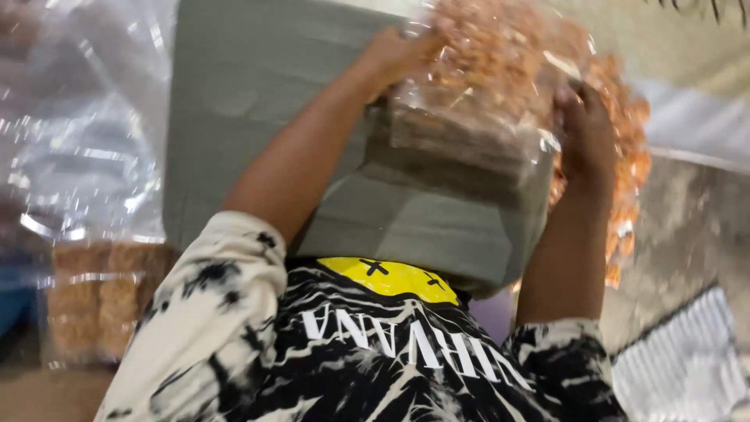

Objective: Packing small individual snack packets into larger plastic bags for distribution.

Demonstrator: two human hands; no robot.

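Clear plastic sheeting (78,133) fills nine o'clock; the left hand (394,55) and right hand (586,129) both grip a snack bag (500,70) at twelve, steadying it over the grey box (258,86).

A grey-green box (258,101) stands on a mottled grey tabletop (687,227) (mostly hidden). Left of the box lie clear plastic bags (78,141); below them, wrapped brown blocks (98,301).

Grey box (258,86) and snack bag (500,70) ahead (crowded), no free passage between.
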